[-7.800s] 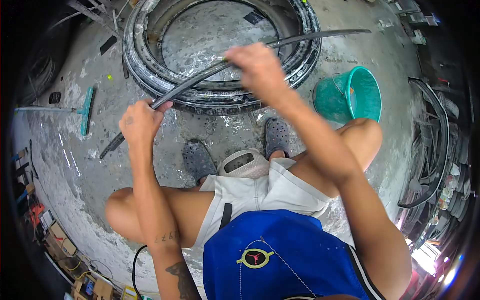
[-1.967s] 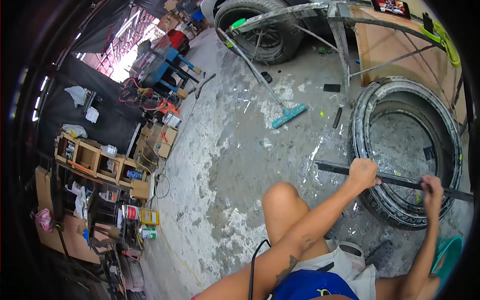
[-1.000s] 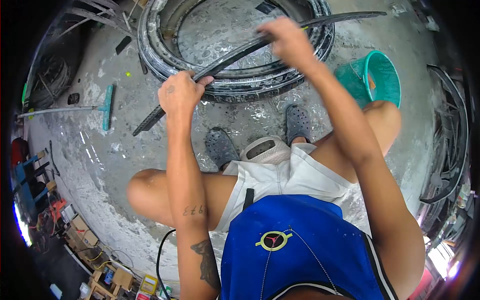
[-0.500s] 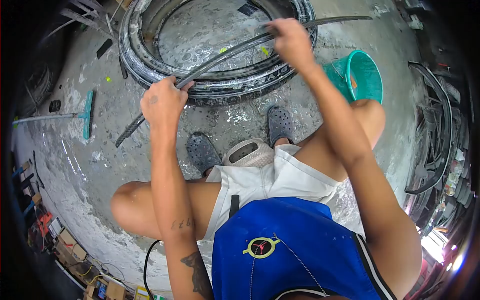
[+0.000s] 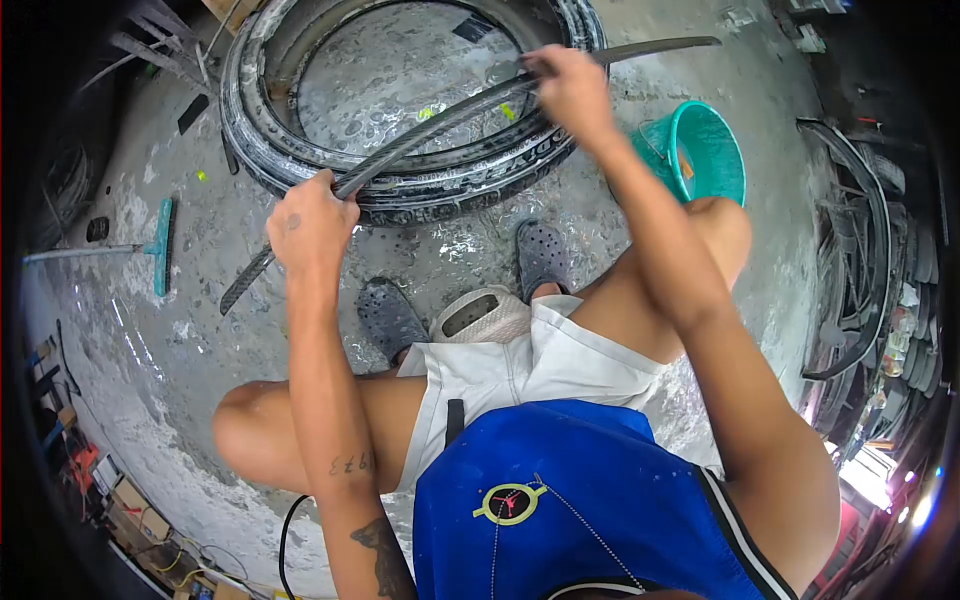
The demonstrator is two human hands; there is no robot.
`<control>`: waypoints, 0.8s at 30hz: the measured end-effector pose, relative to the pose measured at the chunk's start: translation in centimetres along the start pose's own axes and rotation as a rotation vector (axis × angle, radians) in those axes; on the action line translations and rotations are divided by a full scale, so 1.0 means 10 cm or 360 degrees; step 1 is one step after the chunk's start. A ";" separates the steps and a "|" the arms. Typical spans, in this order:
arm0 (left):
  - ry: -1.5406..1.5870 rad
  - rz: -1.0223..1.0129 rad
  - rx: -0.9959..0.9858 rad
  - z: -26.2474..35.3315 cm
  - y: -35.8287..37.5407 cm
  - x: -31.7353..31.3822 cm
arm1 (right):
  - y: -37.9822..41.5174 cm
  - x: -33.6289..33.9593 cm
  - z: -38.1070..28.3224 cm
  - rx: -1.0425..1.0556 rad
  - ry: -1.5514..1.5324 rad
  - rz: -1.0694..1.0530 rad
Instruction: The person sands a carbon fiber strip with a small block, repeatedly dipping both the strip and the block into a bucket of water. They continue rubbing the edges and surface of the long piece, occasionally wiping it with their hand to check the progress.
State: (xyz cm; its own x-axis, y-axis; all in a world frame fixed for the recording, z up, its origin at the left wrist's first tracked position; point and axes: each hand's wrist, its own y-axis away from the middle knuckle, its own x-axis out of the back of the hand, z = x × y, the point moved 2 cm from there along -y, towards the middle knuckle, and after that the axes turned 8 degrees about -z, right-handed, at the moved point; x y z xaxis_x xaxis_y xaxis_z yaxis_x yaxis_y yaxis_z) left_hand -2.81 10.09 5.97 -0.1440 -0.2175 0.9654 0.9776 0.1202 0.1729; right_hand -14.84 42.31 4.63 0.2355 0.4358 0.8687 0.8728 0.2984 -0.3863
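Observation:
A long dark rubber strip [image 5: 440, 122] runs diagonally over the near side of a large tire [image 5: 420, 196] that lies flat on the floor. My left hand [image 5: 311, 222] is closed round the strip near its lower left end, beside the tire's near edge. Farther right, my right hand [image 5: 571, 92] grips the strip above the tire's right side, its fingers slightly blurred. The strip's right end sticks out past my right hand, and its left end hangs below my left hand.
A teal bucket [image 5: 712, 155] stands right of the tire, by my knee. A teal broom [image 5: 163, 247] lies at the left. Black curved strips [image 5: 885, 250] and clutter line the right side. Boxes and tools are at the lower left. My feet are on the wet floor below the tire.
The whole view has shifted slightly, with the tire and bucket a little farther left. Both hands still hold the strip in much the same pose.

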 end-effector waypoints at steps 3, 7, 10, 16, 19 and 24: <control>-0.0033 0.0031 -0.0039 0.01 0.02 -0.08 | -0.05 0.23 0.36 -0.0374 0.0001 0.0007; -0.0035 0.0041 -0.0037 0.01 0.01 -0.10 | 0.14 -0.18 -0.64 -0.0057 -0.0042 0.0203; -0.0003 -0.0023 -0.0029 0.00 0.03 -0.02 | 0.31 -0.33 -1.54 0.0388 -0.0433 0.0068; 0.0009 0.0053 -0.0057 -0.05 -0.07 0.01 | 0.00 0.07 0.07 -0.0080 -0.0291 0.0234; 0.0012 -0.0015 -0.0132 -0.03 -0.12 0.02 | -0.06 0.06 0.24 -0.0252 -0.0060 0.0345; 0.0028 -0.0126 -0.0136 -0.07 -0.21 0.11 | 0.21 -0.50 -1.63 0.0389 -0.0507 0.0189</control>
State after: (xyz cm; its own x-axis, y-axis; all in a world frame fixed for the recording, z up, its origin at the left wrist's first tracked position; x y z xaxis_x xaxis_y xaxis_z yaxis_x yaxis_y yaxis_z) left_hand -4.88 8.89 6.52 -0.2196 -0.2402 0.9456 0.9728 0.0189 0.2307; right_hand -7.23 26.91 4.50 0.1508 0.7086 0.6893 0.7112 0.4066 -0.5735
